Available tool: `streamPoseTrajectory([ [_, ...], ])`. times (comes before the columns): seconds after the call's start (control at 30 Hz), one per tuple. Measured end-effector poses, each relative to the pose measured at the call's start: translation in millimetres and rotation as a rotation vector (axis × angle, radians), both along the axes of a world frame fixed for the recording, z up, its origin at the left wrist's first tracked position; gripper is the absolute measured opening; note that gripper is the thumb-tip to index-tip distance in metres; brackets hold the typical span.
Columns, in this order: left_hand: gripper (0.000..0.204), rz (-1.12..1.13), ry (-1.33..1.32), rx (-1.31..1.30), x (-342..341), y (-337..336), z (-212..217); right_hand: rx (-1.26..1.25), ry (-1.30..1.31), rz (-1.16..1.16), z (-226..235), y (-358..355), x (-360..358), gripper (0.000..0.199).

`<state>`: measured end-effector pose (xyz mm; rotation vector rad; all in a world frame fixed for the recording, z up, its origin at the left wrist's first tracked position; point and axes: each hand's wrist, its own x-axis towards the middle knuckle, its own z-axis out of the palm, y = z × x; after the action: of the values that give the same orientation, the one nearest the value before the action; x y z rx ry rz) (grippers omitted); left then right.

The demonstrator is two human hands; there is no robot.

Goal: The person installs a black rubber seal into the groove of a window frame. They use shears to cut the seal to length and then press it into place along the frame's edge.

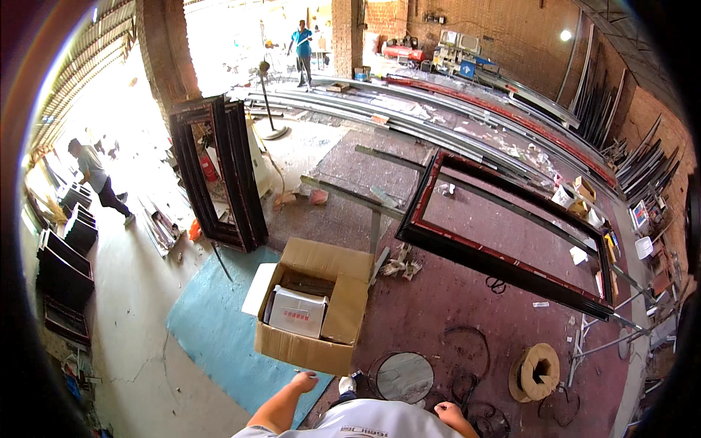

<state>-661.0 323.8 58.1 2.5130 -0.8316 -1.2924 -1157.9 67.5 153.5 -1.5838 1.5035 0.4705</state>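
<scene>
My left hand point(305, 380) hangs low in front of me, its fingers curled in. It is just below the near side of an open cardboard box point(314, 355), apart from it. Inside the box are a white carton point(294, 312) with red print and some brown material. My right hand point(447, 411) is at my right side, also curled, close to a round grey disc point(405, 377) on the floor. Whether either hand holds anything small is hidden.
A dark window frame point(504, 274) lies on metal rails at the right. More dark frames point(244, 175) stand upright at the left, beyond a blue mat point(212, 314). Black cable point(485, 350) and a spool point(539, 372) lie at right. Two people are farther off.
</scene>
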Motion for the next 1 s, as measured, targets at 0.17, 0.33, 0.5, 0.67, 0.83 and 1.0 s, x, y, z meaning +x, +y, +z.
streamPoseTrajectory([
  [0.17, 0.047, 0.086, -0.139, 0.08, -19, -19, 62, -0.022, -0.066, -0.108, -15, -53, -64, 0.036],
  [0.33, 0.049, -0.003, -0.111, 0.129, -99, -33, 56, 0.2, 0.173, -0.254, -30, -84, -139, 0.036],
  [0.5, 0.054, -0.298, 0.072, -0.044, -204, -73, 57, -0.273, -0.198, 0.064, -46, -73, -223, 0.027],
  [0.67, 0.051, -0.374, 0.012, -0.143, -225, -115, 108, -0.159, -0.136, -0.016, -67, -105, -228, 0.027],
  [0.83, 0.03, -0.079, 0.059, -0.47, -174, -182, 224, -0.157, -0.166, -0.026, -80, -106, -211, 0.028],
  [1.0, 0.012, 0.1, 0.17, -1.334, -161, -232, 421, -0.159, -0.249, 0.038, -101, -82, -166, 0.028],
])
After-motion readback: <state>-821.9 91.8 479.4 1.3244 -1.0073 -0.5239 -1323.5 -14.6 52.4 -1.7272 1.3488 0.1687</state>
